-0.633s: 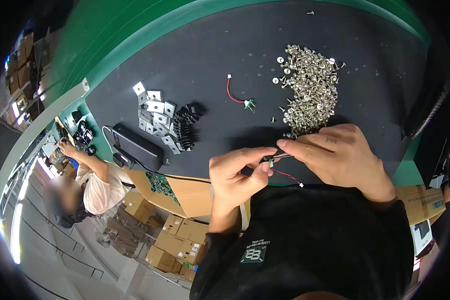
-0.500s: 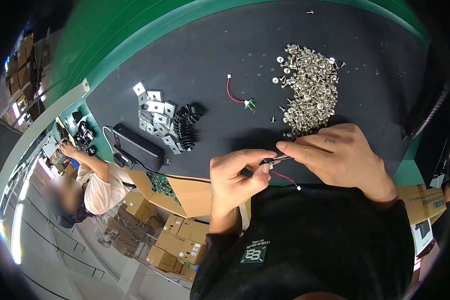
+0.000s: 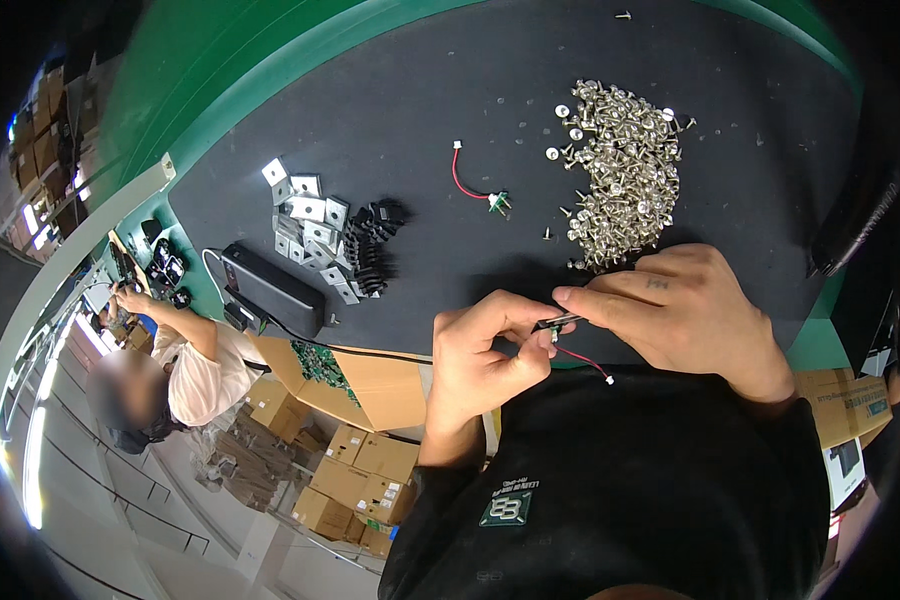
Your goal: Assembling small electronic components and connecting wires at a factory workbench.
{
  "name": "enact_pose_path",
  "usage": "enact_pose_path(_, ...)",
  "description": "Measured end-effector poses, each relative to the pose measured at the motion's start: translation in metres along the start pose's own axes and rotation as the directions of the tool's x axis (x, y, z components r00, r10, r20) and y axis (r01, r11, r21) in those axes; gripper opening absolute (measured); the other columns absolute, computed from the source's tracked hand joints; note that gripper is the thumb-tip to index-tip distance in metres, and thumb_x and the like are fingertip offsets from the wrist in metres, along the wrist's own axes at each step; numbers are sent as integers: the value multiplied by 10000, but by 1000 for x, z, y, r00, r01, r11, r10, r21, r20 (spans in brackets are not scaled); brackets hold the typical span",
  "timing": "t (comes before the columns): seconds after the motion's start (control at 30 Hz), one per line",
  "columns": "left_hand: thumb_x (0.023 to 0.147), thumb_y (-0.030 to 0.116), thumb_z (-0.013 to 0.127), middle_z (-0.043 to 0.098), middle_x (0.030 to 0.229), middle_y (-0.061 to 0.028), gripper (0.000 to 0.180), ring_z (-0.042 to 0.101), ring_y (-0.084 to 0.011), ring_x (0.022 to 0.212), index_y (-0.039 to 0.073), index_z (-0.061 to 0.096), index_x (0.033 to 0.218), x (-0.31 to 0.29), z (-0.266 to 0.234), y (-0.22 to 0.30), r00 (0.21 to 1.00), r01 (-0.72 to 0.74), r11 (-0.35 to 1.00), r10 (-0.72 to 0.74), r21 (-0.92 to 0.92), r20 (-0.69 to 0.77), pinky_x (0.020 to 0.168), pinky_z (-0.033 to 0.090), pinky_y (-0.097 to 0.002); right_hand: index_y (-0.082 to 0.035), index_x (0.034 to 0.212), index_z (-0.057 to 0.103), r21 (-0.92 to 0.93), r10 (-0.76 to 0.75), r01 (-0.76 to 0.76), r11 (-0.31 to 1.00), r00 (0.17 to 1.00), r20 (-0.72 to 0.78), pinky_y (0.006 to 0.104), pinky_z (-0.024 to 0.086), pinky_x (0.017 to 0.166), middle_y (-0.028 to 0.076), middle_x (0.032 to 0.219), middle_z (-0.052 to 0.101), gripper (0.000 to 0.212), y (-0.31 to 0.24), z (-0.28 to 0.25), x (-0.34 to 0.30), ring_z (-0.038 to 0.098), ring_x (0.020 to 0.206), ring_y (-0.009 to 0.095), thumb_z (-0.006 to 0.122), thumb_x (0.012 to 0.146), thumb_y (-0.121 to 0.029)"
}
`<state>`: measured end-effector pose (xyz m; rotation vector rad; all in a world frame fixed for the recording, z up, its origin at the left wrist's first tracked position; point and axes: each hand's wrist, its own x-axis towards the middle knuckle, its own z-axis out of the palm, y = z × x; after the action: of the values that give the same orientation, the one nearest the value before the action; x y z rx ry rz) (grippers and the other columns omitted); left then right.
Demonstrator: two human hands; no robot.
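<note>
Hanging free in front of a dark shirt (image 3: 610, 470), a red lead (image 3: 582, 359) with a white plug (image 3: 610, 380) runs from a small green board (image 3: 555, 335). The board sits just beside a slim dark part (image 3: 552, 322), held at the near edge of the worktop (image 3: 420, 90). The left hand (image 3: 485, 355) has its grip clamped on that slim dark part, between thumb and fingertips. The right hand (image 3: 675, 315) is at the part's other end; its fingers hide the underside, so I cannot tell whether that grip is closed or only pressing. Good handling would mean keeping the left pinch steady, pushing gently in line with the part from the right, and leaving the lead slack, clear of the fingers. Farther off lie black pieces (image 3: 368, 250) and metal plates (image 3: 310, 208) on the left, a second wired board (image 3: 498, 202) in the middle, and a heap of silver screws (image 3: 625, 180) on the right.
</note>
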<state>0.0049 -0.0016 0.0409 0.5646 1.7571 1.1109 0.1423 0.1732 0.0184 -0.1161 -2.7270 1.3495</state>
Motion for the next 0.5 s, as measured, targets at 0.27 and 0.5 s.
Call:
enact_pose_path(0.27, 754, -75, 576, 697, 756, -95, 151, 687, -125, 688, -41, 603, 899, 1, 3, -7, 998, 50, 988, -46, -149, 33, 624, 546, -228, -134, 1099, 649, -31, -30, 30, 999, 1000, 3, 235, 465, 526, -37, 843, 673, 304, 1, 0, -2, 590, 567, 92, 605, 800, -163)
enact_pose_path(0.5, 770, -71, 568, 690, 786, -102, 132, 690, -139, 735, -41, 593, 897, 2, 6, -8, 1000, -28, 993, 28, -112, -2, 645, 553, -239, -125, 1111, 638, -38, -40, 41, 998, 999, 18, 237, 464, 526, -29, 838, 660, 315, 2, -1, -4, 589, 566, 95, 604, 801, -165)
